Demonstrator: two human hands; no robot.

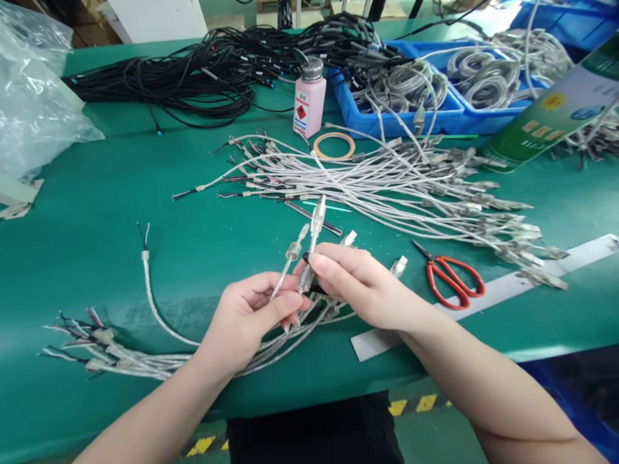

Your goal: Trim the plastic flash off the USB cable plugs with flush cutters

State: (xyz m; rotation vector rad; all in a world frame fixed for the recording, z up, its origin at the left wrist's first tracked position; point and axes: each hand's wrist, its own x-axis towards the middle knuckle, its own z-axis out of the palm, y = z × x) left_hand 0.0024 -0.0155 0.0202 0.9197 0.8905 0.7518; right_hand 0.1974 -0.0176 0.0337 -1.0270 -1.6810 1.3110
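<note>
My left hand point(261, 311) pinches a clear-jacketed USB cable point(282, 279) between thumb and fingers. Its bulky ferrite bead and tip stand up above the hand. Close beside it, my right hand point(359, 281) grips a cable's USB plug end point(316, 221), which points up and away; a dark spot shows at the thumb tip. Beneath both hands lies a bundle of similar cables point(156, 362), stripped wire ends to the left and USB plugs point(399, 265) to the right. One cable point(152, 288) curves apart from that bundle, its bare wires pointing up.
Red-handled scissors point(456, 281) lie against a steel ruler point(494, 293) at the right. Farther back are a pile of white cables point(348, 180), a tape roll point(333, 146), a pink bottle point(309, 100), black cables point(182, 81), blue bins point(402, 125) and a green spray can point(539, 122).
</note>
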